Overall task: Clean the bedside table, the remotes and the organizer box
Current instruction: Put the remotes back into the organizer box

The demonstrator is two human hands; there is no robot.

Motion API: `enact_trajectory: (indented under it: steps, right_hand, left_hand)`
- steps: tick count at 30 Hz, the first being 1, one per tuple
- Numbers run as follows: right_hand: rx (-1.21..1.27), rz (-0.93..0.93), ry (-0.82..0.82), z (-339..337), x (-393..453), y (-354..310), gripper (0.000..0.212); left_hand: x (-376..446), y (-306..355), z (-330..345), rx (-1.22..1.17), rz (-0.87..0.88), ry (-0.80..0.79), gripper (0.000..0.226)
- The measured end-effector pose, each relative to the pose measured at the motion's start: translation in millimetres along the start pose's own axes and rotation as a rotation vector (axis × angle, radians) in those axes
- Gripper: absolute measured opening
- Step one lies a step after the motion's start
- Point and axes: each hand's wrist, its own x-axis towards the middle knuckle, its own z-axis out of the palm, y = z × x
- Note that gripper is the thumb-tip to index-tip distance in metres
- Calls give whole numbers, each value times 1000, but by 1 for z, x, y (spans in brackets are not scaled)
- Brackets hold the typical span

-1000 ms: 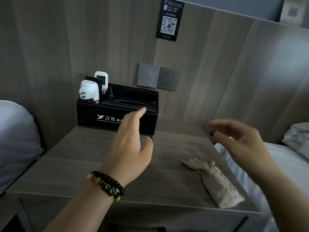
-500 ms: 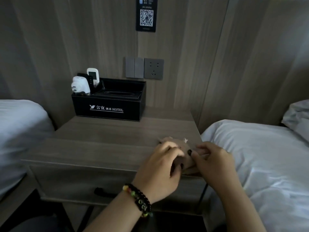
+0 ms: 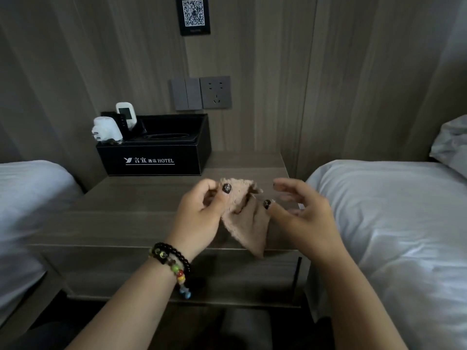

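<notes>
A beige cloth (image 3: 243,218) hangs in the air above the front right of the wooden bedside table (image 3: 131,213). My left hand (image 3: 199,215) pinches its upper left corner. My right hand (image 3: 300,213) grips the cloth's right side with thumb and fingers, the other fingers spread. The black organizer box (image 3: 156,157) with "HOTEL" lettering stands at the table's back left. In its left slots stand a white remote (image 3: 126,116), a dark remote (image 3: 121,125) and a white plug-like item (image 3: 107,130).
White beds flank the table, one on the left (image 3: 27,198) and one on the right (image 3: 394,223). Wall switches and a socket (image 3: 201,93) sit above the box on the wood panel, with a QR-code sign (image 3: 193,13) higher up.
Both hands dropped from mid-air to the cloth lying on the table, took hold of it and lifted it; now they hold it spread between them. The camera has pulled back.
</notes>
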Motion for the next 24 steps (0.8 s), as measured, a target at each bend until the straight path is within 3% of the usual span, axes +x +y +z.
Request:
enact_trajectory:
  steps: [4,7,12,16,19,24]
  right_hand:
    - [20,-87,-28,6,0,-9,62]
    - [155,-34,-67,7,1,-16,67]
    - [707,58,-224,-2,-10,-30,26]
    - [563,2,-106,-1,-18,-47,11]
    - [392,-28,-47,-6,-18,-57,4]
    - [90,102,-163,-14,-4,-59,12]
  left_hand:
    - [7,25,-16,-255,-67,-77,13]
    - [7,42,-31,-442,-64,-146,14]
    - [3,54,-60,-525,-83,-138,16]
    - [-2,49,-77,-333,-92,-118,16]
    - [-12,41,-79,-395,-173,-160,18]
    - [-15,16,-52,-396,-341,-120,20]
